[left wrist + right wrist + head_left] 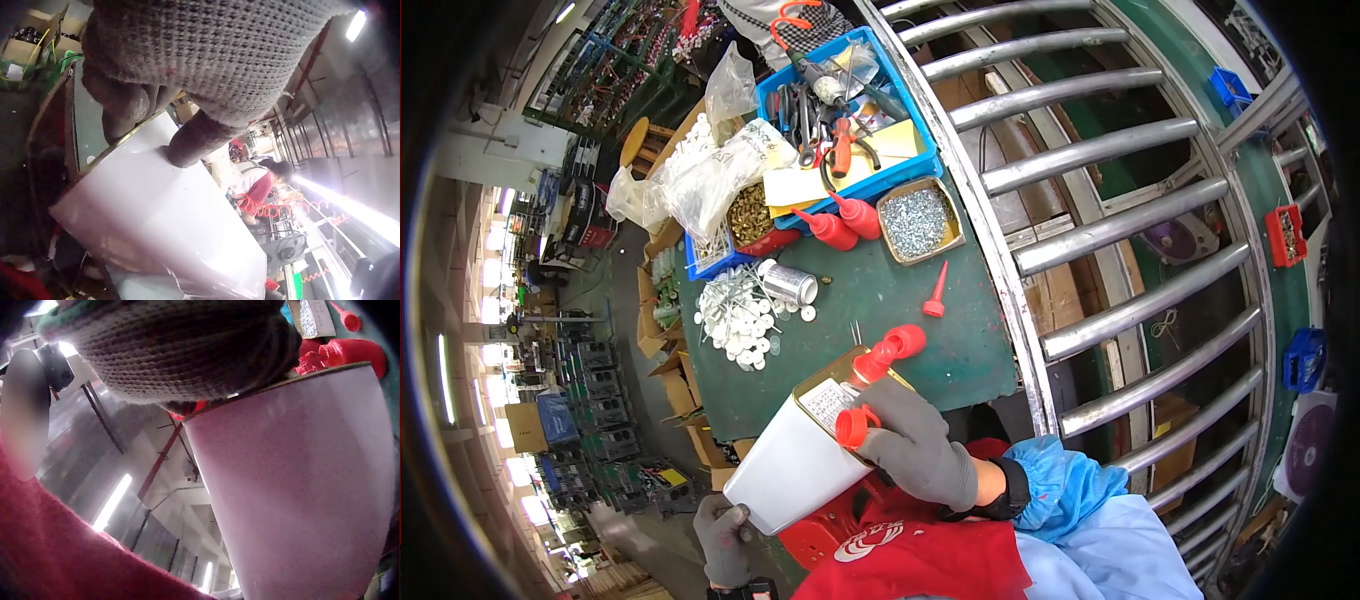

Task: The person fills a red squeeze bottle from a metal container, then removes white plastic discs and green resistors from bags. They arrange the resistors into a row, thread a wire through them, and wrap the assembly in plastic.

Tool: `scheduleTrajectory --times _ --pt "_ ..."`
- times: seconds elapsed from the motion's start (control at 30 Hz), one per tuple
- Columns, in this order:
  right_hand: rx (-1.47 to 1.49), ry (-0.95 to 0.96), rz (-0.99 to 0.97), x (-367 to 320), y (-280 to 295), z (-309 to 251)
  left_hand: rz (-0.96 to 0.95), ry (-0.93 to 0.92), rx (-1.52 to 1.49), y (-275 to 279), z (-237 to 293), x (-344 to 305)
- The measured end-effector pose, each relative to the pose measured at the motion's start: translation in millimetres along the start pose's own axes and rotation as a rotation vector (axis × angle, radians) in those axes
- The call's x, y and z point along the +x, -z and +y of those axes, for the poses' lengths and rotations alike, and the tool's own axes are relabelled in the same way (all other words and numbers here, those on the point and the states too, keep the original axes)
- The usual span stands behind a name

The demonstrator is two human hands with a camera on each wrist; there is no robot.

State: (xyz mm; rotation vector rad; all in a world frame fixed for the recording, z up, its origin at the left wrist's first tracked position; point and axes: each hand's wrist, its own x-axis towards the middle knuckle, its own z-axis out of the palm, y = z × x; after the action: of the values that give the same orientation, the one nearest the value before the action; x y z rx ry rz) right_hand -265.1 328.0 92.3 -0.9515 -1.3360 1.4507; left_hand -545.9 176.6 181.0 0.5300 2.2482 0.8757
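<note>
Fingers (199,139) knit-gloved, left hand (724,546) pinching glossy boxy tin (795,470), right hand (920,445) pinching red ring (853,430)

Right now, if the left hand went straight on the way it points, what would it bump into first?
The white can, most likely: the left hand touches its end, so no gap shows ahead, though depth is hard to judge.

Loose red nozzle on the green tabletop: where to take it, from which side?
Take the red nozzle by its wide collar; the cone narrows to a thin tip, likely a poorer hold. I'd approach from the left in the head view, across bare green tabletop; the metal rail runs close on the other side.
</note>
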Motion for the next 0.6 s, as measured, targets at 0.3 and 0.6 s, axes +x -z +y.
scheduleTrajectory --times 0.3,0.6 --pt "0.02 0.034 0.008 -1 1 3 -0.013 -0.02 -0.081 0 8 -4" --pt "-0.006 0.138 0.007 1 4 8 -0.014 -0.024 -0.065 0 11 -6"
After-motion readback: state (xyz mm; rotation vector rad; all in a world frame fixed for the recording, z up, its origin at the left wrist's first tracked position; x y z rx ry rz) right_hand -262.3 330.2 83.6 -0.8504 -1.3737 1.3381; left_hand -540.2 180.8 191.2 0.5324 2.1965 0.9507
